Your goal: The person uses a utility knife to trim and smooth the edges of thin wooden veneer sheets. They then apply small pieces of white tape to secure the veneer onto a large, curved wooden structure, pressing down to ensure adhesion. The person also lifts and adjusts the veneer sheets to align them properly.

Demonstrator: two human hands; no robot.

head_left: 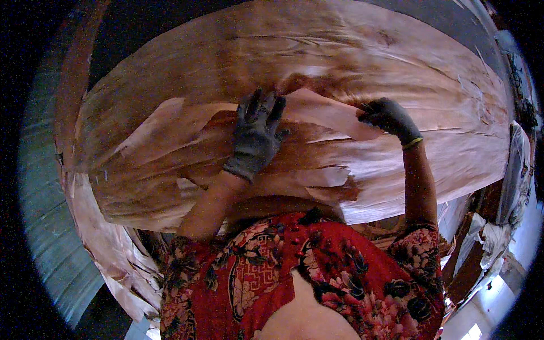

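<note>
A wide stack of thin reddish-brown wood veneer sheets (351,62) fills the view in front of me. On top lies a torn, pale veneer strip (326,113). My left hand (256,133), in a grey glove, lies flat with fingers spread on the veneer at the strip's left end. My right hand (390,118), also in a grey glove, pinches the strip's right end between thumb and fingers. Both forearms are bare and reach up from my red flowered top.
Ragged, split veneer edges (317,181) hang over the near side of the stack. More loose veneer scraps (113,249) droop at the lower left. A corrugated metal wall (45,215) stands at the left. Cloths and clutter (498,226) lie at the right.
</note>
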